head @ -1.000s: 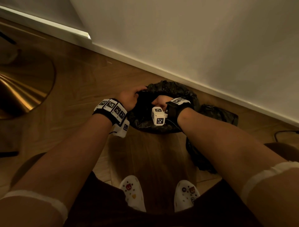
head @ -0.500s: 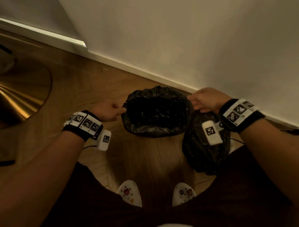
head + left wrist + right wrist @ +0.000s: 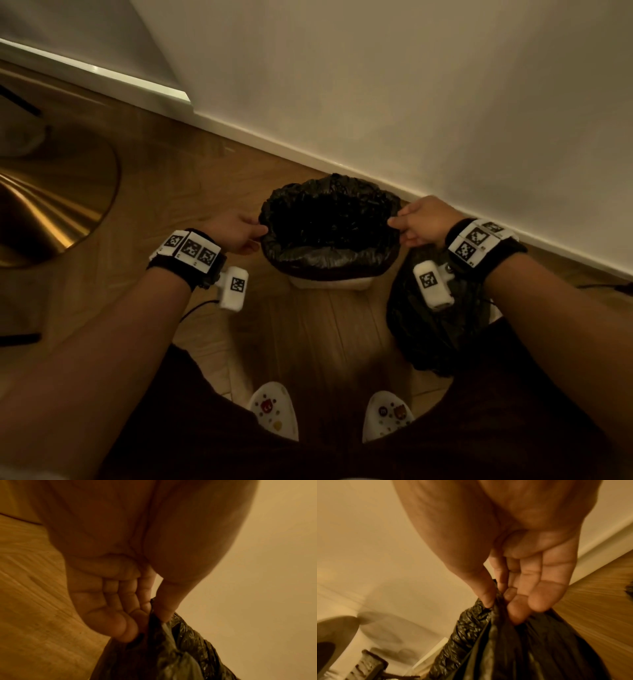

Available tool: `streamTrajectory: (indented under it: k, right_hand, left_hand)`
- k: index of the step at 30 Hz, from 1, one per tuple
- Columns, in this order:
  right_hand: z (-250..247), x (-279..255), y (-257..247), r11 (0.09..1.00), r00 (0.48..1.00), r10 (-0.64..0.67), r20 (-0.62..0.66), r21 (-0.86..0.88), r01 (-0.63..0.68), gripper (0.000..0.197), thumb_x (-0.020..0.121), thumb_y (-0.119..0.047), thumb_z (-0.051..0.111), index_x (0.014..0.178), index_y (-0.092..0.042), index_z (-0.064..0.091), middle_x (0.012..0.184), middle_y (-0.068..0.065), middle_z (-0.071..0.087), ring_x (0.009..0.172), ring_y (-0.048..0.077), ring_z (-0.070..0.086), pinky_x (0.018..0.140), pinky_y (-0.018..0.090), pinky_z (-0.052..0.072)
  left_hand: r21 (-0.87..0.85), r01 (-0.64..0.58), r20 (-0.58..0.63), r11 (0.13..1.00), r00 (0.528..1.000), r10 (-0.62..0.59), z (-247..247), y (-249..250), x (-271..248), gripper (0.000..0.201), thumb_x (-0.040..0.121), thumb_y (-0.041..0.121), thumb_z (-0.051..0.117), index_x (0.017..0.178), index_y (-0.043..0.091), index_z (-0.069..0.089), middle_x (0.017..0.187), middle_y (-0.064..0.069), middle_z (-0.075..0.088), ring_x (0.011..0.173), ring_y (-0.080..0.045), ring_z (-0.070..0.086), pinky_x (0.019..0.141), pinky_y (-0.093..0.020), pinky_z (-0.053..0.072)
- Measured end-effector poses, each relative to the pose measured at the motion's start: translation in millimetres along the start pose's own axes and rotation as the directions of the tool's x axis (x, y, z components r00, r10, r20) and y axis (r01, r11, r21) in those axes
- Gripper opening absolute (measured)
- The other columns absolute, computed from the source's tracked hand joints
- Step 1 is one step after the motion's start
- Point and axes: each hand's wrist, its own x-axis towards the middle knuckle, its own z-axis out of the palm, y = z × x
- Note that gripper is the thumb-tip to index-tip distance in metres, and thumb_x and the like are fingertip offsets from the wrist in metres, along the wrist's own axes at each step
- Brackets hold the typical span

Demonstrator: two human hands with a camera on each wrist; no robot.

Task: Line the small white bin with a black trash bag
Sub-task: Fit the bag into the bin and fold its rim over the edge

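A small white bin (image 3: 330, 283) stands on the wooden floor near the wall, with only its lower front showing. A black trash bag (image 3: 329, 253) sits in it, its mouth open and folded over the rim. My left hand (image 3: 236, 231) pinches the bag's left edge between thumb and fingers; the left wrist view shows the same pinch on the black trash bag (image 3: 171, 649). My right hand (image 3: 419, 221) pinches the right edge, and in the right wrist view the thumb and fingertips squeeze the black trash bag (image 3: 505, 642).
A second black bag (image 3: 435, 329) lies crumpled on the floor to the right of the bin, under my right wrist. The white wall and baseboard (image 3: 342, 164) run just behind the bin. A round brass-coloured base (image 3: 51, 205) sits at left. My white shoes (image 3: 274, 409) are below.
Both hands went from the bin's middle out to its sides, then closed on the bag's left and right edges. The bag mouth is now stretched wider and the bin's white front shows.
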Motion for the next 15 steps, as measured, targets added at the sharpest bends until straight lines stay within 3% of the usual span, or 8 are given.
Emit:
streamTrajectory:
  k: [3, 5, 11, 15]
  right_hand:
    - [-15.2, 2.7, -23.2, 0.994, 0.997, 0.008, 0.077, 0.112, -0.017, 0.017, 0.093, -0.019, 0.065, 0.104, -0.005, 0.063, 0.095, 0.009, 0.067, 0.076, 0.020, 0.066, 0.073, 0.033, 0.057]
    - [-23.1, -0.6, -38.6, 0.984, 0.991, 0.014, 0.136, 0.175, -0.038, 0.007, 0.096, -0.016, 0.060, 0.096, -0.009, 0.060, 0.088, 0.005, 0.062, 0.072, 0.017, 0.061, 0.066, 0.027, 0.054]
    - [-43.3, -17.9, -81.1, 0.958, 0.978, -0.106, 0.181, 0.283, 0.051, 0.015, 0.099, -0.013, 0.052, 0.085, -0.014, 0.055, 0.081, 0.001, 0.055, 0.071, 0.013, 0.055, 0.068, 0.024, 0.046]
    - [-55.6, -26.9, -110.3, 0.944, 0.958, -0.226, 0.177, 0.282, 0.170, 0.014, 0.099, -0.016, 0.054, 0.085, -0.015, 0.057, 0.080, 0.000, 0.058, 0.069, 0.012, 0.057, 0.067, 0.023, 0.048]
  left_hand:
    - [-0.181, -0.042, -0.074, 0.983, 0.997, 0.029, -11.4, 14.1, -4.7, 0.016, 0.097, 0.022, 0.059, 0.096, 0.007, 0.064, 0.091, -0.011, 0.064, 0.069, -0.019, 0.059, 0.065, -0.028, 0.050]
    - [-0.269, -0.080, -0.126, 0.960, 0.991, 0.047, -19.6, 28.0, -14.7, 0.015, 0.098, 0.019, 0.056, 0.091, 0.008, 0.064, 0.091, -0.012, 0.064, 0.069, -0.020, 0.060, 0.065, -0.028, 0.051]
    - [-0.398, -0.192, -0.286, 0.897, 0.955, 0.078, -48.1, 66.3, -50.6, 0.015, 0.096, 0.009, 0.054, 0.089, 0.007, 0.067, 0.085, -0.009, 0.066, 0.070, -0.020, 0.062, 0.060, -0.026, 0.055]
    - [-0.417, -0.256, -0.390, 0.872, 0.917, 0.083, -66.8, 84.0, -72.8, 0.016, 0.096, 0.009, 0.054, 0.089, 0.010, 0.068, 0.086, -0.006, 0.068, 0.072, -0.018, 0.063, 0.072, -0.030, 0.054]
